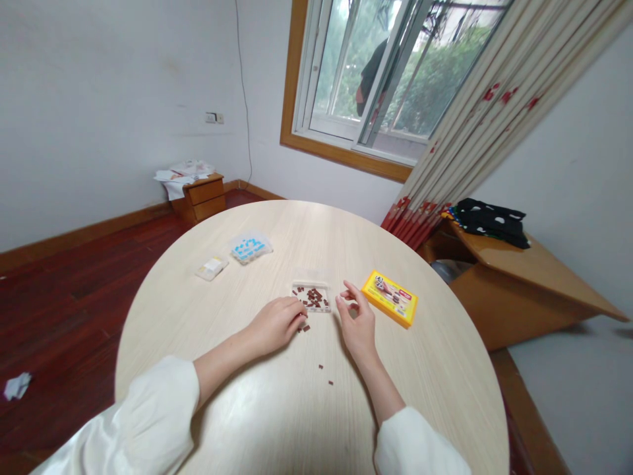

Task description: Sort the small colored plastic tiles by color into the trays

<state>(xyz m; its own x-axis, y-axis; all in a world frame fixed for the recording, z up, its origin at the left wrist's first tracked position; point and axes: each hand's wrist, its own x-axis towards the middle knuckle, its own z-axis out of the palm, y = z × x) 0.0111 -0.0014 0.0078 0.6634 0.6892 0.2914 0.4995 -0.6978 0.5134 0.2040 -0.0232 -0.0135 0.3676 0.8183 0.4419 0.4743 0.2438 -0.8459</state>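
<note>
Pale wood grain spans the round surface [257, 415], where a drawn-in forearm or a dipping white sleeve [158, 409] could sweep loose bits toward the near edge. Just beyond the right hand [359, 326] sits a yellow box [390, 298], angled and close to the fingers; an outward turn of the wrist could shove it aside. The left hand [277, 322] bends over the near left corner of a shallow clear box [311, 284], and pressing down on that rim, or catching it with a knuckle, could tip the box and scatter its load. Fingers crowding the corner could also drag pieces out over the side.

The left grip is drawn together, thumb close to the fingertips, though whether it pinches anything cannot be told. The right grip stands apart, fingers curved, with nothing visible between them.

Clear and low-walled, the box lies open between the two hands, at the middle of the surface. Inside, brown pieces [314, 297], small, dark and flat, heap loosely toward the center and right, some tilted on their neighbors, others lying singly. More of the same color rest outside by the left fingertips [302, 315], and two strays [331, 382] lie apart, nearer the wearer; surface markings are too small to read.
</note>
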